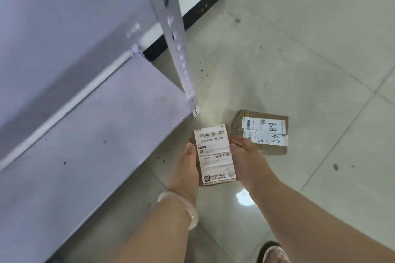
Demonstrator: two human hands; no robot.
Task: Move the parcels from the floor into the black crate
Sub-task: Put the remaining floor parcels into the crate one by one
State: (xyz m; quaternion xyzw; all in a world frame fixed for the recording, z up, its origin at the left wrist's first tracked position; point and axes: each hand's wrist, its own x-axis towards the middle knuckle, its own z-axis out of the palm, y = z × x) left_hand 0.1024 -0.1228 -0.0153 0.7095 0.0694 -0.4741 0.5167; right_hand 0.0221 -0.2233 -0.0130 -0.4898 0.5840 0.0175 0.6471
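Bare forearms are reaching down over the tiled floor (pixel 299 60), a pale bangle (pixel 188 207) sitting on the left wrist. Left hand (pixel 186 168) and right hand (pixel 245 160) are clasping a labelled parcel (pixel 214 156) by its long sides. A second parcel (pixel 263 132) is lying on the floor just beyond the right hand, near a grey shelf (pixel 85 134).

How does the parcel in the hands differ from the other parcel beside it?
The held parcel is gripped between the left hand and right hand; the floor parcel lies on the tiled floor, held by neither. The held parcel's label covers nearly its whole top, print only; the floor parcel's label leaves brown cardboard showing and bears handwritten digits. Both are brown boxes with white labels.
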